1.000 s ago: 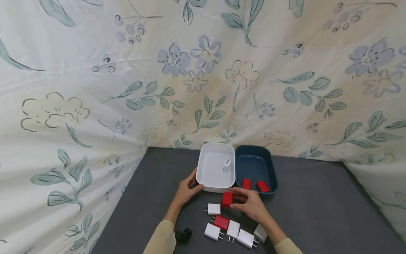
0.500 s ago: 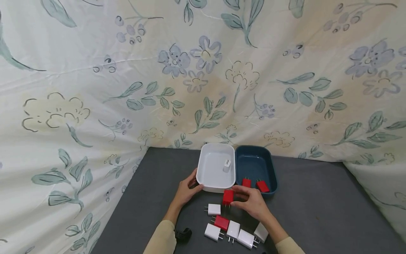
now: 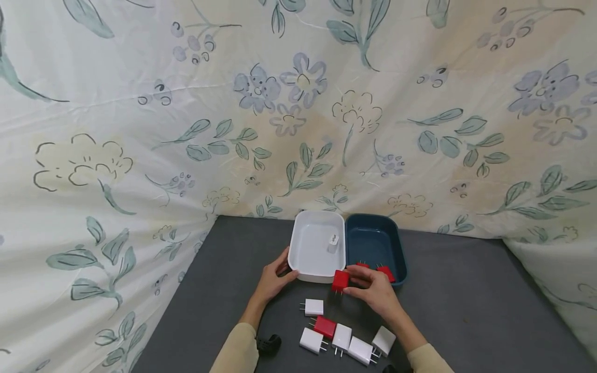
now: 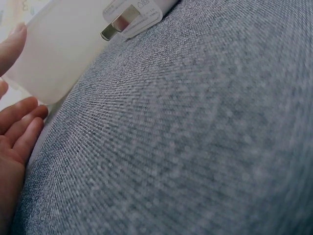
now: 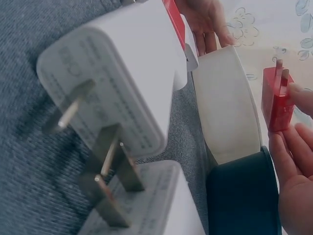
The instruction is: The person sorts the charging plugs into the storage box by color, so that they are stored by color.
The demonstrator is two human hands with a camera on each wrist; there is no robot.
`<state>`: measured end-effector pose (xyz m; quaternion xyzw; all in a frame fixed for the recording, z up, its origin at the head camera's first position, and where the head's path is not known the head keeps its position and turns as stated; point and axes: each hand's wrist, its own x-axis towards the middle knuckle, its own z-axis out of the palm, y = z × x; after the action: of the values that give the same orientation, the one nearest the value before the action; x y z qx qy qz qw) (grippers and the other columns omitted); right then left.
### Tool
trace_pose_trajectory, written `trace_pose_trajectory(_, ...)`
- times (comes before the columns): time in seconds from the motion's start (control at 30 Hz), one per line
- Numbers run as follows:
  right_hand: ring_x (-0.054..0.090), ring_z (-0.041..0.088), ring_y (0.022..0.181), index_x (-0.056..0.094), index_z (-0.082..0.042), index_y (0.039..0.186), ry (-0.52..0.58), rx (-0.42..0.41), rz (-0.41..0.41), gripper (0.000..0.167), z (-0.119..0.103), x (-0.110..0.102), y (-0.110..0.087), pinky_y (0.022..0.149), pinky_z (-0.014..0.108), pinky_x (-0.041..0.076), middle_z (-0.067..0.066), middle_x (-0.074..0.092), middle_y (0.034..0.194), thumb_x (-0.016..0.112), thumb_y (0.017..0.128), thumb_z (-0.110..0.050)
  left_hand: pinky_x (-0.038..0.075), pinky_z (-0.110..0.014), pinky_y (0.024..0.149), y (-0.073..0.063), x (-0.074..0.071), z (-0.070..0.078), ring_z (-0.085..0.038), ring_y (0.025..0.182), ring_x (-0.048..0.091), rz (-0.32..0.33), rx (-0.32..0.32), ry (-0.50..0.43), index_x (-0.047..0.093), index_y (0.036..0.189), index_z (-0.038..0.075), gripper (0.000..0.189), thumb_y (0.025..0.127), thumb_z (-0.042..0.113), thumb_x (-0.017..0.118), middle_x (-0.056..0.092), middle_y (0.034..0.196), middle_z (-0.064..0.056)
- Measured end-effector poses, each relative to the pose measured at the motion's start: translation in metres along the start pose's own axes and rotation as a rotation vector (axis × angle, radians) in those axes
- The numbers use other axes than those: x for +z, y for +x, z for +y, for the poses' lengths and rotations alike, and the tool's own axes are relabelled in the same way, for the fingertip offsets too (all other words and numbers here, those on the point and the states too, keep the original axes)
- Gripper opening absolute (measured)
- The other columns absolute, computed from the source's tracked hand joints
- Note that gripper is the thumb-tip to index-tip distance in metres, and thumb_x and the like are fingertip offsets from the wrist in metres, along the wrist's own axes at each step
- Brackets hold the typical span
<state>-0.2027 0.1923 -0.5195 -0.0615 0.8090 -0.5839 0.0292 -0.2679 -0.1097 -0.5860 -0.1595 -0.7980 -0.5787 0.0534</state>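
Note:
In the head view my right hand (image 3: 377,292) pinches a red plug-in charger (image 3: 340,280) between thumb and fingers, prongs towards me, in front of the two boxes. The right wrist view shows this red charger (image 5: 277,100) held off the table. My left hand (image 3: 272,281) rests against the left front corner of the white box (image 3: 317,277), its fingers (image 4: 22,120) loosely extended. A small white charger (image 3: 333,242) stands inside that box. Two red chargers lie in the dark blue box (image 3: 373,233), one partly hidden by my right hand.
Nearer me on the grey tabletop (image 3: 462,300) lie several white chargers (image 3: 342,336) and one red charger (image 3: 324,327). A black object (image 3: 269,344) sits by my left forearm. Floral cloth (image 3: 298,129) hangs behind the boxes.
My right hand has moved the red charger up, away from me and slightly right, nearer the boxes. My left hand has stayed at the white box.

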Motion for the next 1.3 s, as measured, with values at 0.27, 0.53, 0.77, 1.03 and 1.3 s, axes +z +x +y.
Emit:
trace_pose_trajectory(0.27,0.068,0.027,0.11,0.061,-0.006,0.131,0.015,-0.011,0.075,0.063,0.004,-0.006,0.005,0.09,0.027,0.057,0.014,0.065,0.128,0.086,0.073,-0.017,0.049,-0.039,0.104,0.001,0.001,-0.002,-0.025,0.128,0.056,0.008,0.013,0.006,0.039,0.15,0.016,0.077,0.084,0.025,0.078,0.05,0.147,-0.008)
trace_pose_trajectory(0.53,0.069,0.02,0.109,0.06,-0.007,0.131,0.09,0.005,0.128,0.064,0.003,-0.02,0.014,0.088,0.021,0.056,0.015,0.064,0.13,0.085,0.074,-0.018,0.049,-0.037,0.104,0.001,0.0,-0.001,-0.025,0.128,0.056,0.003,0.024,0.006,0.038,0.15,0.012,0.078,0.084,0.026,0.077,0.049,0.147,-0.009)
trace_pose_trajectory(0.77,0.067,0.025,0.112,0.058,-0.006,0.133,0.081,0.006,0.139,0.066,0.003,-0.026,0.018,0.09,0.022,0.055,0.015,0.063,0.131,0.085,0.075,-0.02,0.049,-0.037,0.105,0.0,0.001,0.0,-0.024,0.13,0.055,-0.001,0.022,0.002,0.038,0.15,0.014,0.077,0.084,0.025,0.077,0.047,0.149,-0.009)
trace_pose_trajectory(1.03,0.067,0.022,0.111,0.058,-0.005,0.133,0.039,0.004,0.182,0.063,0.006,-0.032,0.024,0.089,0.017,0.054,0.016,0.064,0.13,0.084,0.077,-0.018,0.046,-0.051,0.103,-0.003,-0.004,0.023,-0.04,0.128,0.053,-0.03,0.061,-0.035,0.036,0.148,-0.001,0.076,0.085,0.013,0.075,0.044,0.147,-0.025)
trace_pose_trajectory(1.3,0.062,0.029,0.117,0.056,-0.004,0.135,0.046,-0.006,0.218,0.062,-0.001,-0.038,0.03,0.088,0.01,0.052,0.017,0.062,0.132,0.081,0.08,-0.019,0.047,-0.044,0.105,-0.003,-0.004,0.021,-0.035,0.13,0.053,-0.034,0.038,-0.006,0.035,0.15,0.003,0.077,0.087,0.02,0.075,0.044,0.148,-0.02)
